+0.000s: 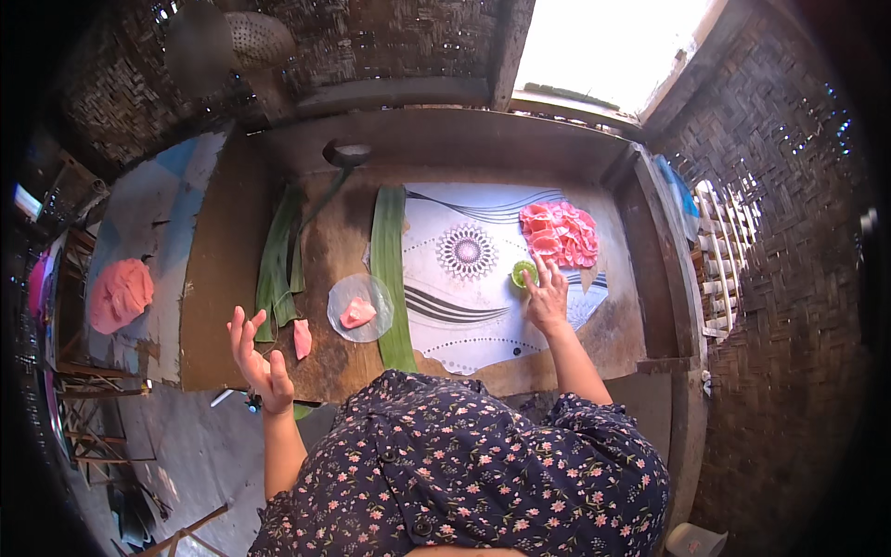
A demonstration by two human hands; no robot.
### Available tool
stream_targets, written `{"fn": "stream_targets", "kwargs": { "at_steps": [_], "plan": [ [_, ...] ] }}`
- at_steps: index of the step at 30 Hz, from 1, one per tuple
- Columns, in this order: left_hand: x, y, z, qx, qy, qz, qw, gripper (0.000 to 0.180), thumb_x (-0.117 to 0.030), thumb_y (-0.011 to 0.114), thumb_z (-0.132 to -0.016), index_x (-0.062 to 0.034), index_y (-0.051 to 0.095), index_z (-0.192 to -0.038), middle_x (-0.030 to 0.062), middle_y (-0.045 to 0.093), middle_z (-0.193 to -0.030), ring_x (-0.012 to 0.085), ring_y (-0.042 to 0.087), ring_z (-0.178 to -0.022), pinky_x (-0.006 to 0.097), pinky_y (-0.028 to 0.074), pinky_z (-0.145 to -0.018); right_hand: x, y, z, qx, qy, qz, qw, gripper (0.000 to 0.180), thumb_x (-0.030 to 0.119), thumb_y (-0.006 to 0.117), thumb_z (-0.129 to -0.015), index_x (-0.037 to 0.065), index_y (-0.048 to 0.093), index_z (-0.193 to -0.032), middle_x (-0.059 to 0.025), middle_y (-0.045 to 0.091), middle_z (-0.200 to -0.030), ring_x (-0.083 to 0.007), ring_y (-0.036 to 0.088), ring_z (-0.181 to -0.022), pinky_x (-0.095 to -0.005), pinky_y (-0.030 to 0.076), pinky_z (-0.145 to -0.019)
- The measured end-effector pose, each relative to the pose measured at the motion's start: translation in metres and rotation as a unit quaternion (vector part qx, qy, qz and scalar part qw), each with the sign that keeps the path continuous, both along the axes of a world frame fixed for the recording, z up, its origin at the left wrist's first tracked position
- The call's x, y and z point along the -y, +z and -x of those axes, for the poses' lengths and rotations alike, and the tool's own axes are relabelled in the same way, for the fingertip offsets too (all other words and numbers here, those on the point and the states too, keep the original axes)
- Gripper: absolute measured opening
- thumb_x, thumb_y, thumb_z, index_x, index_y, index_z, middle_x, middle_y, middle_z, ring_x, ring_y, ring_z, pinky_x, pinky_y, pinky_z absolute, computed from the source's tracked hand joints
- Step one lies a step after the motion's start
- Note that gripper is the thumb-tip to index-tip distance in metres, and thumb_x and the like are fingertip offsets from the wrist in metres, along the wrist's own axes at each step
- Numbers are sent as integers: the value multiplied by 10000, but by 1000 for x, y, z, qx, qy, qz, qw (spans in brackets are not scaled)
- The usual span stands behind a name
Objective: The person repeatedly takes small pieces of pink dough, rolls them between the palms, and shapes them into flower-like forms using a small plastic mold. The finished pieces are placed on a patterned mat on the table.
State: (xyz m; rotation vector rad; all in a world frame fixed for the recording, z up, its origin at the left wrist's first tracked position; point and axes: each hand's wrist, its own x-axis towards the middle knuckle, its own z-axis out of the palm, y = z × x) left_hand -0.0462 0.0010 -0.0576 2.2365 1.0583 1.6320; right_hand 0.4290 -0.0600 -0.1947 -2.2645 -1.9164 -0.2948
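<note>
A patterned sheet (469, 297) is lying on a wooden worktop (339, 213) amid woven walls (775, 288). Left of the sheet, the left hand (264, 367) is hovering empty, fingers spread. On the sheet's right half, a green round object (522, 269) is sitting under the right hand (548, 302); I cannot tell whether it is gripping.

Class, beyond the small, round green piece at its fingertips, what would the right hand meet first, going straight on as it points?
The right hand would probably meet the ruffled pile of thin pink pieces just ahead, though its height above the surface is hard to judge.
</note>
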Motion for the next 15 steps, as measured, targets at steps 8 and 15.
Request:
{"fn": "stream_targets", "kwargs": {
  "at_steps": [8, 15],
  "plan": [
    [2, -1, -7, 43, -6, 11, 999, 504, -249, 423, -888, -50, 339, -1343, 196, 305, -1403, 304, 487, -1148, 501, 177, -1080, -1, -6, -3, -146, -103, 5, 984, 494, 42, 593, -656, 240, 652, -1104, -105, 248, -1453, -358, 241, -1302, -490, 253, -1028],
    [-19, 12, -51, 640, -296, 395, 588, 524, -585, 416, -860, -279, 468, -1282, -38, 454, -1328, 193, 435, -1149, 481, 298, -939, -34, 86, 89, -412, 80, -100, 902, 581, 48, 626, -675, 204, 562, -1231, -183, 293, -1413, -380, 276, -1282, -460, 254, -1050]
  ]
}}
